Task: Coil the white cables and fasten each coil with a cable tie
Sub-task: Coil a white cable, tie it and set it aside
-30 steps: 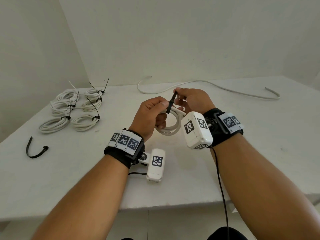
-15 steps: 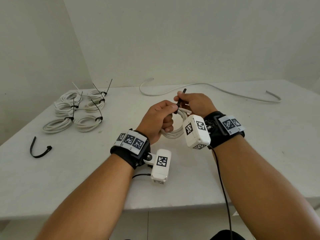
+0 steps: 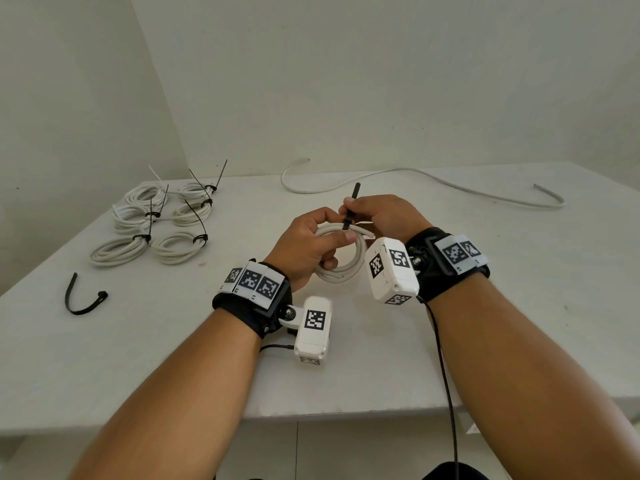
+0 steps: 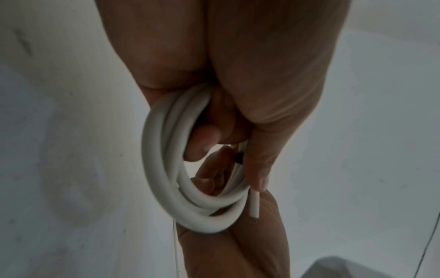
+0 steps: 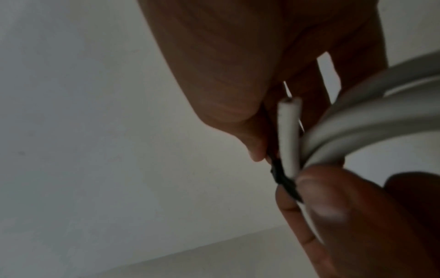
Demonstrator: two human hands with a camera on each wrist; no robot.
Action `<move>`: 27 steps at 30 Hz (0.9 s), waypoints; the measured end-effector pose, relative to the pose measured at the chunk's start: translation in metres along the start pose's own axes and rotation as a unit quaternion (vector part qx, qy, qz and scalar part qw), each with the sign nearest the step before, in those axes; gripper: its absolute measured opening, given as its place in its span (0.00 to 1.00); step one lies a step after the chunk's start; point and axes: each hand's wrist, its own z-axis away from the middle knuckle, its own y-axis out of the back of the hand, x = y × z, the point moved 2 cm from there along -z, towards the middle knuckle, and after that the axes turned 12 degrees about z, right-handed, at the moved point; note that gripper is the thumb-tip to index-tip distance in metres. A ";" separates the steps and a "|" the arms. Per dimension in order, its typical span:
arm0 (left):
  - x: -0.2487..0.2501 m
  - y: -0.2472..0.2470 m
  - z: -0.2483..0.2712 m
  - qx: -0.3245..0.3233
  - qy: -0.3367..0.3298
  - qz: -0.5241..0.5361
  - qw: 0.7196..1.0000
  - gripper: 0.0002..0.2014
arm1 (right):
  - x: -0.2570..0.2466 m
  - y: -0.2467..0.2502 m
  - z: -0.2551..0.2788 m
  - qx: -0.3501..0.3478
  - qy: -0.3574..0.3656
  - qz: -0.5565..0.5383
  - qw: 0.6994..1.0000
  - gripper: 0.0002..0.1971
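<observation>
Above the white table (image 3: 485,341), the left hand (image 3: 308,244) grips a small coil of white round cable (image 3: 346,268), fingers curled through it. The right hand (image 3: 384,216) pinches the thin black plastic cable tie (image 3: 350,211) wrapped over the coil. Only the right wrist view shows the cable's cut end (image 5: 289,131) beside the tie.

Pulled more of the cable tie (image 3: 350,211) up through the right hand (image 3: 382,216), its band now tight round the coil (image 3: 341,252).
</observation>
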 end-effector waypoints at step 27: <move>0.022 0.083 -0.023 0.286 -0.094 0.190 0.934 0.14 | 0.016 -0.005 -0.089 0.026 -0.179 0.676 0.714 0.74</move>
